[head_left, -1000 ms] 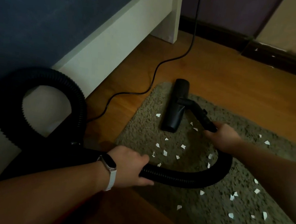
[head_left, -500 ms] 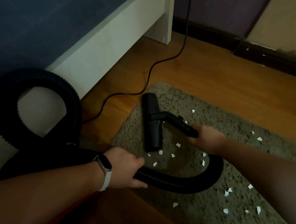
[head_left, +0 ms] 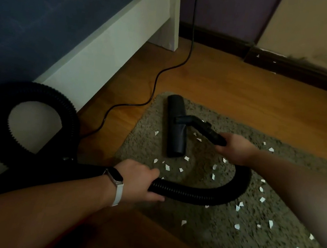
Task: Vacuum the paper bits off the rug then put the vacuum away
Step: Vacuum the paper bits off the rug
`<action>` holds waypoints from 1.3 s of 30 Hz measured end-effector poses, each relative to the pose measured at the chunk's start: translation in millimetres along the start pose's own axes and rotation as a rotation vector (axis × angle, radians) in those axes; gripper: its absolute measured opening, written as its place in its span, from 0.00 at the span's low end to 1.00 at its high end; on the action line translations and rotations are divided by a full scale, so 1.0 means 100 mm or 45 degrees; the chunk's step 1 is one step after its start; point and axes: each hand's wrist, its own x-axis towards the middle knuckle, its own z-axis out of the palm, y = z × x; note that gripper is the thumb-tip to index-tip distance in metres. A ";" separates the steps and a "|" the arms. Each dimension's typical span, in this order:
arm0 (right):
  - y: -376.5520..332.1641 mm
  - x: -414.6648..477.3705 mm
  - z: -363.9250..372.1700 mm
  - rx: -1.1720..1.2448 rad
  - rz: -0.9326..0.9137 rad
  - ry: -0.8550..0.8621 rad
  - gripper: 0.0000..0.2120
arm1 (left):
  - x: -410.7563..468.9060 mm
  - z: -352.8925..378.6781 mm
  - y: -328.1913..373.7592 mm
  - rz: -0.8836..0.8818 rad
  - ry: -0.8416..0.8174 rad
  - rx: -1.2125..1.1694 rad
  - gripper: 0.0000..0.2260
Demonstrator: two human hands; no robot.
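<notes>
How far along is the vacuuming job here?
Nothing looks finished: paper bits lie scattered across the rug. In hand: the right hand grips the wand, with the nozzle on the rug; the left hand holds the hose. Left: most bits, then putting everything away.

Dim, warm indoor light; blurred, bowed edges.

no readable text, no labels, no brand marks, no numbers anywhere

Dim room — wood floor (head_left: 233, 86), white bedframe (head_left: 109, 53)
</notes>
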 end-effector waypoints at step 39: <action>0.00 -0.14 0.13 -0.091 0.042 -0.081 0.16 | -0.29 0.03 -0.15 -0.035 -0.075 0.040 0.25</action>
